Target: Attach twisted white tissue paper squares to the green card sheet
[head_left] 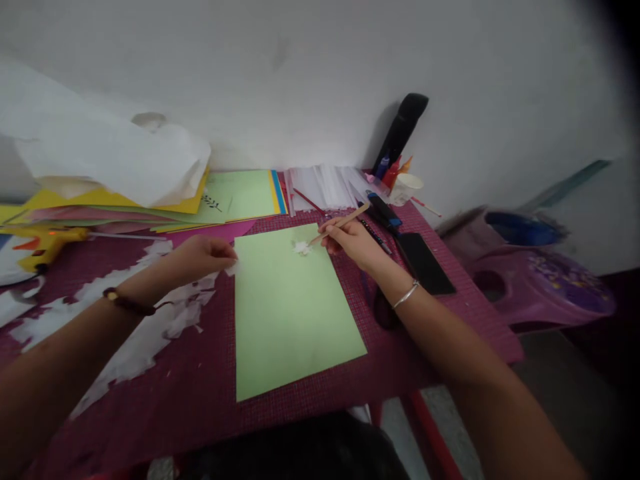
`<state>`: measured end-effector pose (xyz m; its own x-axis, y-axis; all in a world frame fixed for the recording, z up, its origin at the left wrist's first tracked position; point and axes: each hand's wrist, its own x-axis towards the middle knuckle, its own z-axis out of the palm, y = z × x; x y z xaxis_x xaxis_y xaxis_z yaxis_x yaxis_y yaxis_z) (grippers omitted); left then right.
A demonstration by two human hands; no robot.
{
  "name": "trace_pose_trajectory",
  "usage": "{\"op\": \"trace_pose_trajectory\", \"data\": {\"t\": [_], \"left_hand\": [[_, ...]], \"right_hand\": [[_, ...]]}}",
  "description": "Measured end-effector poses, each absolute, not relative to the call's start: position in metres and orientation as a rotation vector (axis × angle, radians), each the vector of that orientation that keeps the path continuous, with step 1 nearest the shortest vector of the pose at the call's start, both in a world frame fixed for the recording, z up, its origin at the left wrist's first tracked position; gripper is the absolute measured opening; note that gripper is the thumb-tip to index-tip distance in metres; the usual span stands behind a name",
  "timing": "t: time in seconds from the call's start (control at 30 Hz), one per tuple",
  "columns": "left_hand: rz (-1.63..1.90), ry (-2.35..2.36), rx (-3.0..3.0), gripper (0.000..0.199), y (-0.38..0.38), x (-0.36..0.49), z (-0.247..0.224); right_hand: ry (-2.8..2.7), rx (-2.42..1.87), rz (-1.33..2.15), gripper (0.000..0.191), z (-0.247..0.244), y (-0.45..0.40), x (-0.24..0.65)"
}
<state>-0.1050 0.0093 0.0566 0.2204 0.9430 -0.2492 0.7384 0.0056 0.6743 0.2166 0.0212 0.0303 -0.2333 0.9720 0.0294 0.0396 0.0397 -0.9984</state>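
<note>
White cup [409, 181] is at the back right of the tabletop [483, 323], can't see what's in it, with small squeeze bottles [391, 175] beside it. Right hand [354, 243] has its fingers wrapped round a flat wooden stick [354, 215], tip at a crumply white clump [301, 248] on the smooth pale-green sheet [293, 320]. Left hand [200, 257] pinches a thin white scrap [231, 269] by its edge.

The single camera is worn on the head; it looks forward and down from above the front edge of the bench [200, 393], quite near, with the wall [300, 80] behind the far edge.
</note>
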Motion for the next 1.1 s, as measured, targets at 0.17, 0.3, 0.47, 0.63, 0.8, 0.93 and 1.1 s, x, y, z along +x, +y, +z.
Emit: {"op": "trace_pose_trajectory", "data": {"t": [0.17,0.3,0.47,0.63,0.8,0.93,1.1], "left_hand": [[0.627,1.503,2.308,0.008,0.015,-0.067,0.061],[0.804,1.290,2.064,0.008,0.025,-0.027,0.061],[0.823,1.175,1.449,0.011,0.036,-0.007,0.034],[0.986,1.065,0.997,0.015,0.037,-0.011,0.006],[1.129,1.013,0.798,0.017,0.039,-0.014,0.000],[1.146,1.010,0.773,0.018,0.039,-0.014,0.001],[1.094,1.016,0.830,0.017,0.037,-0.014,-0.001]], "right_hand": [[-1.322,-1.175,1.325,0.014,0.008,0.021,0.217],[-1.286,-1.197,1.323,0.012,-0.001,0.023,0.215],[-1.247,-1.220,1.343,0.010,0.000,0.027,0.213],[-1.252,-1.228,1.350,0.011,0.000,0.029,0.210],[-1.275,-1.221,1.339,0.010,-0.002,0.031,0.208],[-1.238,-1.200,1.329,0.011,-0.002,0.030,0.208],[-1.188,-1.192,1.330,0.013,-0.002,0.028,0.209]]}}
